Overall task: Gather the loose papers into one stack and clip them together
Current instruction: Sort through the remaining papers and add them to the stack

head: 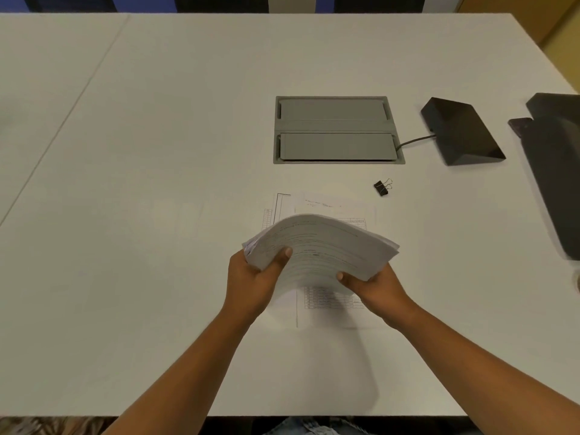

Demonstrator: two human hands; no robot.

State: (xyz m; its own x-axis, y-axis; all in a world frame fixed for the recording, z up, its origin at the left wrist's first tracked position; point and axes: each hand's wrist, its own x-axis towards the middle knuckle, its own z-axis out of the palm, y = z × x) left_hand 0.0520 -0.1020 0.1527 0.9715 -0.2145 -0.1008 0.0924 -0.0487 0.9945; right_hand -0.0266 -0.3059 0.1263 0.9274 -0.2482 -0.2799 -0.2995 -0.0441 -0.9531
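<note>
Holding a fat bunch of papers (320, 246) up off the white table (157, 152), we are about halfway through the job, as far as we can judge. Most of the pages look picked up, but the bunch is bent into a hump and its edges do not line up yet. Our left hand (254, 277) is closed on the left end of the bunch, with the thumb (284, 255) pressed on top and the other fingers tucked under, where we cannot see them. In the middle, a few loose sheets (326, 208) lie flat on the table under the bunch, poking out past its far edge and its near edge. We think those need to be picked up too. Our right hand (376, 284) is closed on the near right corner of the bunch the same way, thumb (343, 277) on top and fingers hidden below. Both hands grip tight, not wide open. Farther away and a bit to the right, the small black clip (382, 187) sits alone on the table, near the loose sheets but not touching them. No hand is on it. So what is left, we guess, is to grab the last sheets, tap the stack even, and put the clip on.
</note>
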